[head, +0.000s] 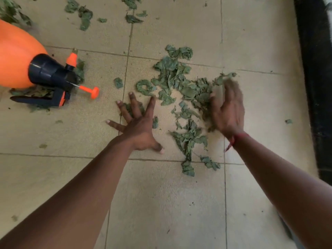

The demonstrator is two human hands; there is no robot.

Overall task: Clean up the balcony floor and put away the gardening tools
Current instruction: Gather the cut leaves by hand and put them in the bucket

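On the tiled floor (71, 177), left hand (138, 128) and right hand (228, 112) touch leaves (179, 81) near sprayer (18, 60).

Leaves (179, 83) dull green; sprayer (27, 63) orange with black head; floor tiles (161, 203) beige; wrist thread (233, 141) red.

Flooring: beige tiled floor (161, 203), large square units, matt and faintly textured, laid in a regular grid. Grout lines (225, 203) narrow and dark, sound where visible. Surface carries scattered dark specks and greyish smudging on the nearest tiles. Right edge: a black band (316, 87) borders the tiles along the visible length, material indeterminate. Lighting soft and even, shadows faint.
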